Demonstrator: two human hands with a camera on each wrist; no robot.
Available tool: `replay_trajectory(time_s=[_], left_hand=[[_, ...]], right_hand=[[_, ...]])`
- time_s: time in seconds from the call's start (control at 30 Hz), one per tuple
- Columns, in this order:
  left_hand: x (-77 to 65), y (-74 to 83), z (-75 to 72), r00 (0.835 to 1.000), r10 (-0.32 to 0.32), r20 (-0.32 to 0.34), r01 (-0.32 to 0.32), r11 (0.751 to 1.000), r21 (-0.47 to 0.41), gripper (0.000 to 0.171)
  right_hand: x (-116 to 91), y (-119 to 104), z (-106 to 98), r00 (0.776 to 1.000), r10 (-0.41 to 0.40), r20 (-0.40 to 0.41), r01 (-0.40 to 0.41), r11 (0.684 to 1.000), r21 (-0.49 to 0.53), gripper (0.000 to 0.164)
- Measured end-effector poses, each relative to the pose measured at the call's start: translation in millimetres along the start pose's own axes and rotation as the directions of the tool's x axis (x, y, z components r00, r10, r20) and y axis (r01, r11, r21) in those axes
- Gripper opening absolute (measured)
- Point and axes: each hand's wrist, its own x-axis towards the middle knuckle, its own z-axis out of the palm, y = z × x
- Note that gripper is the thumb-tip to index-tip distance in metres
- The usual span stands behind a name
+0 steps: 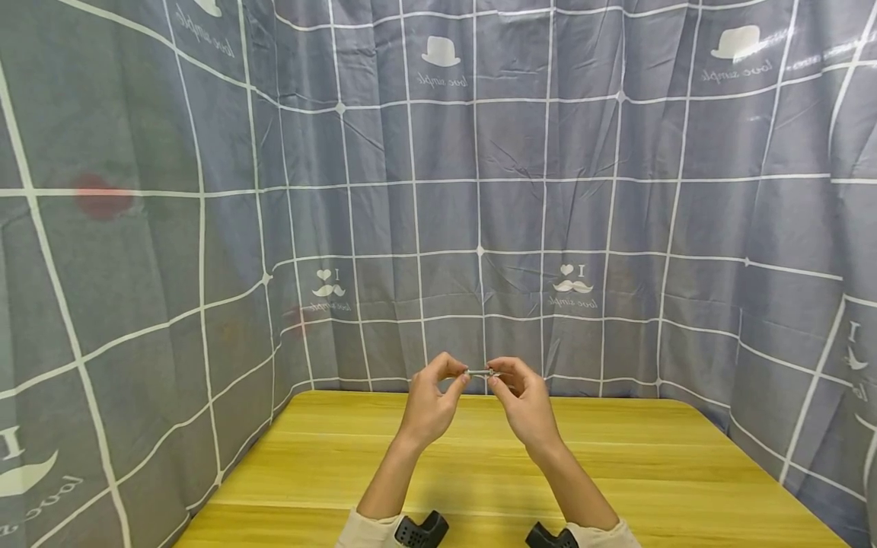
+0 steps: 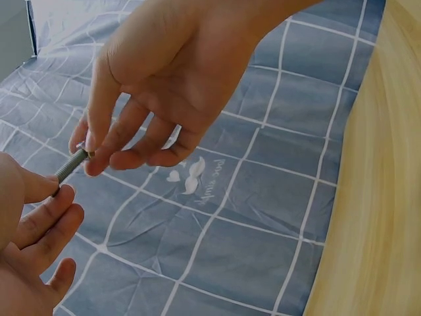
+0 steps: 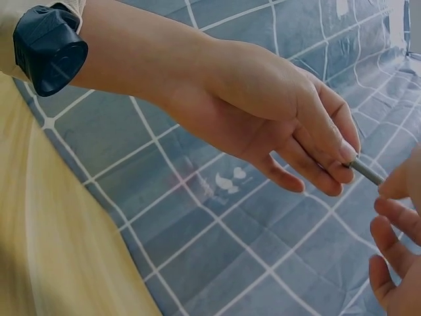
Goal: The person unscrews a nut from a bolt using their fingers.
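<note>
Between the two hands, a thin grey metal bolt [image 1: 479, 372] is held nearly level above the table's far edge. Threads show along its shaft [image 2: 71, 164] in the left wrist view. My left hand [image 1: 428, 403] pinches one end with thumb and forefinger. The opposite end, where a wider metal piece shows, is gripped by the fingertips of my right hand [image 1: 530, 407]; those fingertips partly hide that piece. A short length of bolt [image 3: 367, 172] is bare between the fingertips in the right wrist view.
A yellow wood-grain table [image 1: 329, 457] lies below the hands. Grey-blue curtains [image 1: 514, 213] with white grid lines surround it at the back and both sides. Black wrist cameras [image 1: 421, 530] sit at both sleeves.
</note>
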Motion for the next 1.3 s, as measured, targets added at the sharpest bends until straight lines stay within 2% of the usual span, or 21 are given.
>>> replay_trajectory(time_s=[0.1, 0.2, 0.33, 0.47, 0.6, 0.8, 0.97, 1.1, 1.2, 1.3], left_hand=[[-0.1, 0.1, 0.3, 1.0, 0.009, -0.006, -0.009, 1.0, -0.003, 0.005], [-0.2, -0.2, 0.4, 1.0, 0.003, -0.007, -0.003, 1.0, -0.005, 0.002], [-0.2, -0.6, 0.4, 1.0, 0.003, -0.006, -0.003, 1.0, -0.001, 0.001], [0.0, -0.2, 0.1, 1.0, 0.004, -0.009, -0.004, 1.0, -0.004, 0.001], [0.5, 0.5, 0.1, 1.0, 0.007, -0.007, -0.007, 1.0, -0.007, 0.001], [0.9, 0.3, 0.2, 1.0, 0.01, -0.002, -0.01, 1.0, -0.002, 0.003], [0.2, 0.7, 0.0, 1.0, -0.006, -0.004, 0.006, 1.0, -0.008, 0.003], [-0.3, 1.1, -0.2, 1.0, -0.018, 0.004, 0.018, 1.0, -0.005, 0.003], [-0.3, 1.4, -0.3, 1.0, -0.014, 0.008, 0.014, 1.0, 0.0, 0.005], [0.1, 1.1, -0.8, 1.0, -0.003, 0.006, 0.003, 1.0, 0.002, 0.007]], right_hand=[[-0.3, -0.5, 0.1, 1.0, 0.01, 0.008, -0.01, 1.0, -0.007, 0.026], [-0.5, 0.3, 0.3, 1.0, 0.021, 0.006, -0.021, 1.0, -0.015, 0.024], [-1.0, 0.6, 0.6, 1.0, -0.006, 0.004, 0.006, 1.0, -0.005, 0.017], [-1.6, -0.8, 0.9, 1.0, -0.028, 0.013, 0.027, 1.0, 0.007, 0.024], [-1.4, -0.9, 0.8, 1.0, -0.004, 0.001, 0.004, 1.0, -0.007, 0.025], [-0.8, -0.3, 0.2, 1.0, -0.006, -0.011, 0.005, 1.0, -0.01, 0.015], [-1.0, -0.5, 0.9, 1.0, 0.004, 0.009, -0.004, 1.0, -0.008, 0.026], [-1.0, 0.8, 1.0, 1.0, 0.028, 0.003, -0.028, 0.999, -0.021, 0.023], [-0.8, 0.6, 1.0, 1.0, 0.008, 0.003, -0.007, 1.0, -0.014, 0.017], [-0.8, 0.0, 1.1, 1.0, -0.013, 0.019, 0.013, 1.0, -0.008, 0.021]])
